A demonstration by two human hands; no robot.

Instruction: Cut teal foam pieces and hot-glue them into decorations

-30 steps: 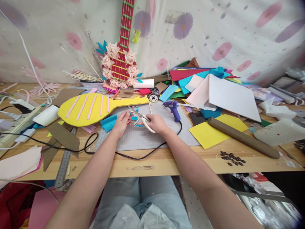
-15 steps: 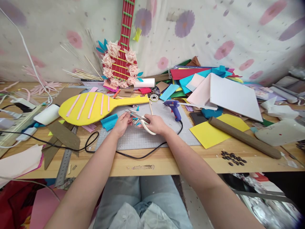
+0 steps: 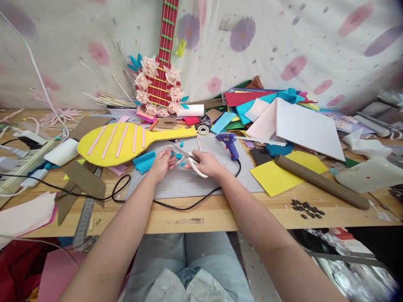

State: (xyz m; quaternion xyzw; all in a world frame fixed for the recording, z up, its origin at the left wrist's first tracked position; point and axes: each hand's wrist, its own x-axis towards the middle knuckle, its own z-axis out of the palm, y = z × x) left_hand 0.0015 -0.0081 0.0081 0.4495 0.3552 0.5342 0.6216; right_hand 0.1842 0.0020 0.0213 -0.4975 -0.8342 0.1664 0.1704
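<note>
The right hand [image 3: 206,162] is closed through the cream handles of the scissors [image 3: 190,159], whose blades point left and up toward the left hand [image 3: 162,162]. The left hand's fingertips [image 3: 171,154] pinch a small teal scrap [image 3: 172,154] right at the blades; how wide the blades stand is too small to tell. Both hands hover over the grey cutting mat [image 3: 189,182], where more teal and tan snippets lie just beside them.

Bare mat lies toward the person, crossed only by the black cord [image 3: 176,205] near the table's front edge [image 3: 201,224]. Just left of the left hand sits a folded teal crepe piece [image 3: 144,161], then the yellow guitar cutout [image 3: 119,142]. Just right of the right hand stands the blue glue gun [image 3: 229,143]; further right are a yellow sheet [image 3: 277,176] and a brown roll [image 3: 321,181].

Compared with half a second ago, the scissors have tipped so the blades sit lower and closer to the left fingers, and the hands have drawn slightly together.

No container is clearly in view; paper sheets are piled loose at the back.
</note>
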